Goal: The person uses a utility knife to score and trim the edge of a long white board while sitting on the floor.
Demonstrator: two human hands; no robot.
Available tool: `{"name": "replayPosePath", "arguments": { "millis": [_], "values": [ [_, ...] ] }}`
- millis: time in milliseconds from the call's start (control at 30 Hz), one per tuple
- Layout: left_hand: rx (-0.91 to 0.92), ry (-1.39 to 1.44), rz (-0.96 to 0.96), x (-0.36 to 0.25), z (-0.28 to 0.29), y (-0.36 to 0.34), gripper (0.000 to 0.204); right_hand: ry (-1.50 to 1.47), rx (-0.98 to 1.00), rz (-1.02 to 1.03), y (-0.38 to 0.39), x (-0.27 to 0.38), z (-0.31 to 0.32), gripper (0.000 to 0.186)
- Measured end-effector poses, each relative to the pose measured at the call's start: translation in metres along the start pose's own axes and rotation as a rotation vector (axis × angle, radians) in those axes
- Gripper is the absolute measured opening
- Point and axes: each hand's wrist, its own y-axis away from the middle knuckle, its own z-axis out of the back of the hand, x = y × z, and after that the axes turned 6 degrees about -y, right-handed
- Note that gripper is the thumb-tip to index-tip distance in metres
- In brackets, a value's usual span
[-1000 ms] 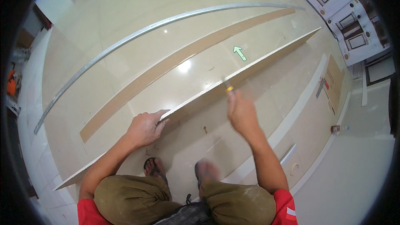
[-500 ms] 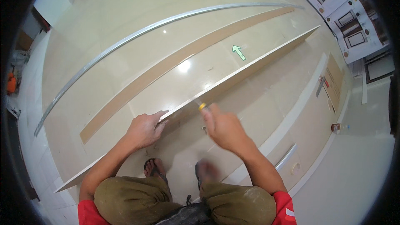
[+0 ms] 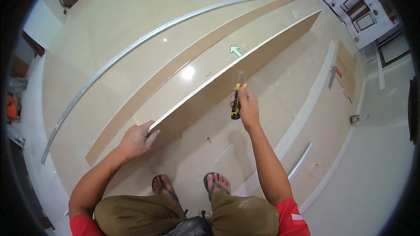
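A long, narrow board [image 3: 210,100] stands on its edge, slanting from near my left up to the far right. Its face is brown and its upper edge is pale and a little rough, like plasterboard. My left hand [image 3: 138,140] grips that upper edge near the left, thumb on the brown face, fingers over the far side. Closed around a black and yellow utility knife [image 3: 236,105] is my right hand [image 3: 248,109], just on the near side of the board. The knife's blade end points away from me and is blurred; it appears apart from the board.
Beyond the board, a flat brown strip [image 3: 175,66] and a long metal channel [image 3: 144,39] lie on the tiled floor. On the right lie a large pale sheet [image 3: 302,153], a metal piece [image 3: 301,161], a tape roll [image 3: 315,169], a square tool [image 3: 333,78] and a bottle [image 3: 356,119].
My right hand has moved right and away from the board's upper edge, turning the knife upright in view. The board's face shows more. My left hand still holds the edge, slightly further left.
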Motion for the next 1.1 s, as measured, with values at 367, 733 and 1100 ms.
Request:
{"name": "replayPosePath", "arguments": {
  "millis": [367, 733, 1100],
  "values": [
    [-0.024, 0.068, 0.09, -0.009, 0.004, 0.003, 0.03, -0.217, -0.169, 0.047, -0.055, -0.02, -0.043, 0.048],
    [-0.086, 0.043, 0.059, -0.015, -0.002, 0.005, 0.025, -0.203, -0.202, 0.119, -0.051, -0.029, -0.048, 0.047],
    [-0.073, 0.028, 0.071, -0.011, -0.005, 0.006, 0.026, -0.146, -0.197, 0.114, -0.04, -0.026, -0.054, 0.048]
  ]
}}
